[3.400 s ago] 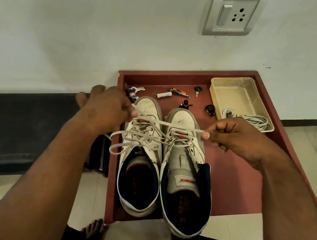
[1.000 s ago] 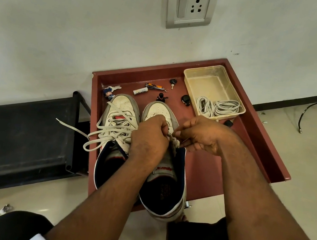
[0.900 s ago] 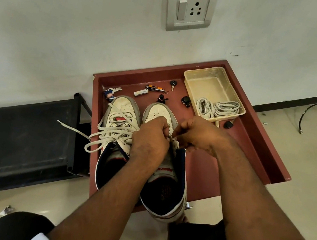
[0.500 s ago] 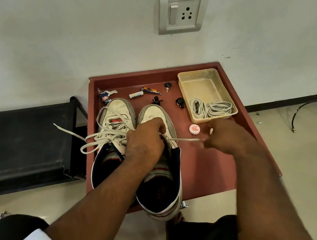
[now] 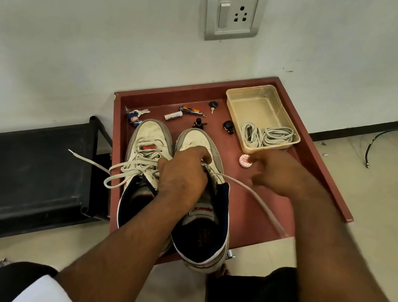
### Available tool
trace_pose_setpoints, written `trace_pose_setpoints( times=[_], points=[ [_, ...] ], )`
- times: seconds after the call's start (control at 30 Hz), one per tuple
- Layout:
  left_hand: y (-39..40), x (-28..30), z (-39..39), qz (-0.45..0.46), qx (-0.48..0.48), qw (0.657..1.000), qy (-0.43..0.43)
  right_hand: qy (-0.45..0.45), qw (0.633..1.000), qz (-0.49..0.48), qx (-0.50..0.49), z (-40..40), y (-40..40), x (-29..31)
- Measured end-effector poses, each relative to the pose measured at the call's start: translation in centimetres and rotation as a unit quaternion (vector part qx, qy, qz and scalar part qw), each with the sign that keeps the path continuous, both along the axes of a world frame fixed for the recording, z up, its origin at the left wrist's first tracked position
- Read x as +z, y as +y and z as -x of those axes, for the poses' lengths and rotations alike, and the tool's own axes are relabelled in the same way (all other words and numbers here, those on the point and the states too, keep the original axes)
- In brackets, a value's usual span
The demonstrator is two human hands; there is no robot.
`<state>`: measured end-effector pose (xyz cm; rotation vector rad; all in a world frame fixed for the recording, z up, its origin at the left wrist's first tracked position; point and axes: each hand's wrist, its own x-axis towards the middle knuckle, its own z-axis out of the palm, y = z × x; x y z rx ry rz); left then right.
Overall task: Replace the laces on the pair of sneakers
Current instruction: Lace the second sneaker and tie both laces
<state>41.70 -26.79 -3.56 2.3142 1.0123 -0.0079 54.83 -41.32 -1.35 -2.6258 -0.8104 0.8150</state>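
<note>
Two white high-top sneakers with navy lining stand side by side on a red table (image 5: 273,212). My left hand (image 5: 184,174) grips the right sneaker (image 5: 194,137) at its eyelets, fingers curled over the tongue. A white lace (image 5: 257,200) runs from that shoe's eyelets down to the right, passing below my right hand (image 5: 281,174). This hand is blurred, with fingers loosely spread and nothing plainly held. The left sneaker (image 5: 151,136) keeps its lace (image 5: 112,179), loosened and trailing off the table's left edge. Coiled white laces (image 5: 266,136) lie in a clear plastic box (image 5: 264,93).
A small round red-and-white tin (image 5: 245,161) lies beside my right hand. A key (image 5: 213,105), a nail clipper (image 5: 191,110), a battery (image 5: 173,116) and a keychain (image 5: 135,117) lie behind the shoes. A black bench (image 5: 24,164) stands left. A cable (image 5: 386,136) crosses the floor on the right.
My right hand pulled a lace end out of the right sneaker to the right; the lace now hangs slack toward me. My left hand stayed gripping the shoe.
</note>
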Motion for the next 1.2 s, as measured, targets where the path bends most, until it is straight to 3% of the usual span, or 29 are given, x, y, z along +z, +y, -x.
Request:
trace_pose_setpoints(
  times=[0.1, 0.2, 0.27, 0.4, 0.47, 0.53, 0.57, 0.7, 0.87, 0.93, 1.03, 1.13, 1.2],
  points=[
    [0.0, 0.1, 0.0, -0.014, -0.001, 1.0, -0.002, 0.012, 0.995, -0.077, 0.068, 3.4, 4.2, -0.2],
    [0.0, 0.2, 0.0, -0.018, 0.003, 1.0, -0.007, -0.009, 0.996, -0.053, 0.075, 3.4, 4.1, -1.2],
    [0.1, 0.3, 0.1, -0.006, 0.003, 1.0, -0.017, -0.028, 0.999, 0.007, 0.033, 1.6, 2.1, -1.4],
    [-0.1, 0.6, 0.3, 0.001, 0.002, 1.0, -0.023, -0.101, 0.977, 0.11, -0.15, -0.6, -1.6, -1.4],
    [-0.2, 0.9, 0.3, -0.011, -0.001, 1.0, -0.023, -0.091, 0.987, 0.005, -0.135, 0.9, 0.2, -1.3],
    [-0.3, 1.2, 0.2, -0.017, -0.005, 1.0, -0.021, -0.013, 0.991, -0.111, -0.077, 3.6, 2.9, -0.7],
    [-0.4, 1.3, 0.2, -0.018, -0.006, 1.0, -0.017, 0.009, 0.992, -0.121, -0.036, 4.6, 4.1, -0.7],
    [-0.3, 1.5, 0.3, -0.002, 0.001, 1.0, -0.02, 0.011, 0.998, -0.068, -0.006, 4.7, 4.6, -1.1],
    [-0.2, 2.1, 0.7, 0.026, 0.023, 0.998, -0.054, -0.054, 0.987, 0.134, -0.071, 1.2, 0.3, -1.8],
    [0.6, 3.5, 1.2, -0.047, 0.038, 0.996, -0.065, -0.053, 0.994, 0.067, -0.064, 1.6, 0.6, -2.0],
    [3.9, 5.0, 1.9, -0.139, -0.005, 0.99, 0.025, 0.087, 0.985, -0.151, -0.019, 4.1, 3.0, -1.5],
    [5.5, 5.0, 2.3, -0.114, -0.069, 0.973, 0.19, 0.062, 0.981, -0.185, 0.009, 4.8, 4.5, -2.1],
    [5.0, 4.3, 2.4, -0.122, -0.087, 0.964, 0.221, 0.041, 0.984, -0.172, 0.01, 4.5, 4.5, -2.1]
  ],
)
